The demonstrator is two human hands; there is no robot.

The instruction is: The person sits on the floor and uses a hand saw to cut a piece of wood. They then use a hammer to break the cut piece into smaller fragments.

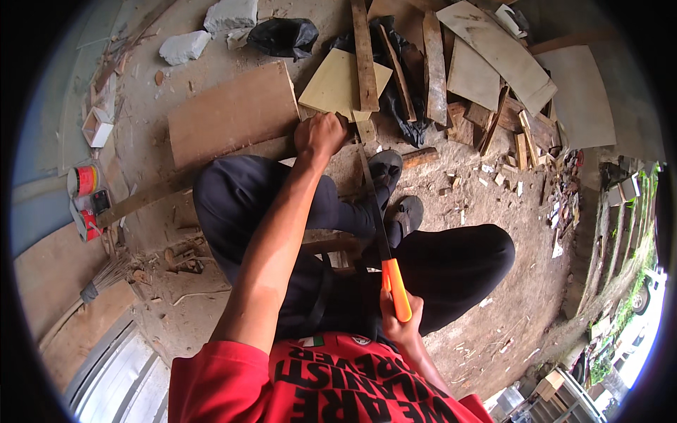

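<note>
My right hand (403, 316) is wrapped round the orange handle of a handsaw (381, 236), close to my body. The long dark blade points away from me between my legs. Its far end lies against a narrow wooden plank (366, 131), just right of my left hand. My left hand (323, 135) is closed in a fist over that plank, knuckles up; its fingertips are hidden. The plank runs leftward, partly behind my left knee. A pale yellow board (331, 83) lies just beyond the left hand, with a brown plywood sheet (233, 113) to its left.
My dark shoes (405, 213) are close to the right of the blade. Scrap boards (497, 53) and a black plastic bag (405, 84) are heaped at the far right. White blocks (185, 47) lie far left. Red tins (86, 181) stand at the left; wood chips litter the ground.
</note>
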